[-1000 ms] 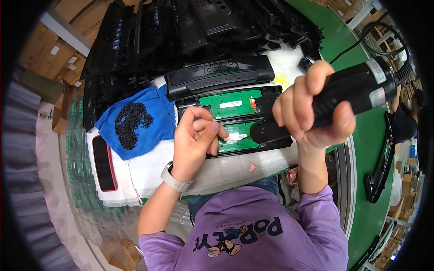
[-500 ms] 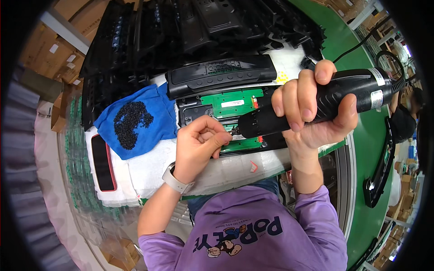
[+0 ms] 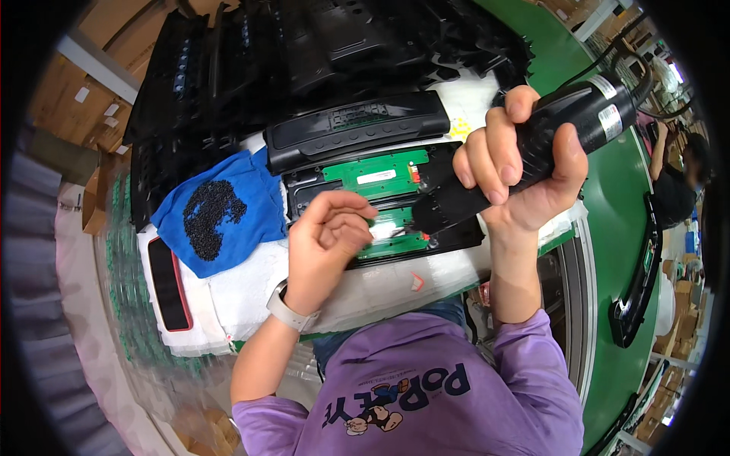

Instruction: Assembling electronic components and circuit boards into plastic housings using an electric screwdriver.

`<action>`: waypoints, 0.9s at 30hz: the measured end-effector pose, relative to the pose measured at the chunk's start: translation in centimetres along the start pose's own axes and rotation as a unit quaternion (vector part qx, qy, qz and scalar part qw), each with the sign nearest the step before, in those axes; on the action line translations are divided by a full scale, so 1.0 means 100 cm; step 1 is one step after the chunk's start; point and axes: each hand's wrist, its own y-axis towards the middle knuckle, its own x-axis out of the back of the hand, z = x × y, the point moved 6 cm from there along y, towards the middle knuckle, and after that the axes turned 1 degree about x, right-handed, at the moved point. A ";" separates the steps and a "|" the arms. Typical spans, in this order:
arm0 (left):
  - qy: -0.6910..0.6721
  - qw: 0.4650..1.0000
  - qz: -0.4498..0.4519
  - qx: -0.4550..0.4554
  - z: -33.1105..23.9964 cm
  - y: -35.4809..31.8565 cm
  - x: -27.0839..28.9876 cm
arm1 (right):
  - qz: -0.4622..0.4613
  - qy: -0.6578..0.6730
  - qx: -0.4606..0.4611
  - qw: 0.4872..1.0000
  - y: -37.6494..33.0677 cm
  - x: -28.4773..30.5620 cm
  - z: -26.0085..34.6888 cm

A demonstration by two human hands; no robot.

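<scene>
My right hand [image 3: 521, 163] is wrapped round a black electric screwdriver [image 3: 544, 140], its nose pointing left and down over the lower green circuit board [image 3: 399, 245]. That board lies in a black plastic housing and is partly covered by the tool and my left hand. Left of the tool's tip, my left hand [image 3: 331, 235] hovers with curled fingers, thumb drawn in towards them; the fingertips are slightly blurred, and anything between them is too small to make out. Beyond it, another green circuit board [image 3: 388, 175] sits in a second black housing [image 3: 304, 196].
A blue cloth [image 3: 255, 178] on the left bears a heap of small black screws [image 3: 205, 220]. Beside it lies a red-edged phone [image 3: 171, 285]. A black button panel [image 3: 357, 129] and stacked black plastic parts [image 3: 327, 45] stand behind. Another person [image 3: 677, 182] is at far right.
My left hand has drawn back slightly left from the screwdriver's tip. The screwdriver has tilted a little, its nose now lower over the near board. The whole view has shifted slightly.
</scene>
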 end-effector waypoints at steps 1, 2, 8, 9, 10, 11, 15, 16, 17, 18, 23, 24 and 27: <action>0.001 0.999 0.003 -0.039 -0.002 0.002 0.004 | 0.020 -0.020 -0.008 1.000 0.000 0.002 0.003; 0.001 1.000 -0.012 -0.025 -0.002 0.004 0.006 | 0.014 -0.050 -0.012 0.999 -0.002 0.005 0.005; -0.058 0.998 -0.003 -0.006 0.001 0.003 0.002 | -0.043 -0.250 -0.063 0.965 -0.011 0.015 0.006; -0.058 0.998 -0.002 -0.005 0.002 0.002 0.001 | -0.052 -0.263 -0.069 0.961 -0.012 0.016 0.006; -0.061 0.998 -0.002 0.002 0.003 0.003 0.001 | -0.052 -0.262 -0.067 0.961 -0.011 0.016 0.005; -0.065 0.998 -0.002 0.009 0.005 0.003 0.001 | -0.053 -0.262 -0.067 0.961 -0.011 0.017 0.005; -0.054 0.998 -0.016 0.011 0.009 0.003 0.003 | -0.045 -0.264 -0.063 0.961 -0.010 0.016 0.006; -0.048 0.998 -0.022 0.015 0.009 0.003 0.003 | -0.043 -0.266 -0.060 0.961 -0.010 0.016 0.005; -0.042 0.999 -0.028 0.019 0.010 0.003 0.004 | -0.043 -0.265 -0.061 0.961 -0.010 0.016 0.005; -0.042 0.999 -0.029 0.019 0.010 0.003 0.005 | -0.046 -0.268 -0.062 0.961 -0.010 0.016 0.004; -0.040 0.998 -0.028 0.032 0.007 0.004 0.000 | -0.041 -0.283 -0.066 0.956 -0.010 0.014 0.003; -0.040 0.998 -0.028 0.033 0.005 0.004 0.000 | -0.046 -0.255 -0.069 0.963 -0.009 0.015 0.003; -0.062 0.996 -0.008 0.061 0.009 0.001 0.000 | -0.067 -0.214 -0.083 0.971 -0.010 0.017 -0.001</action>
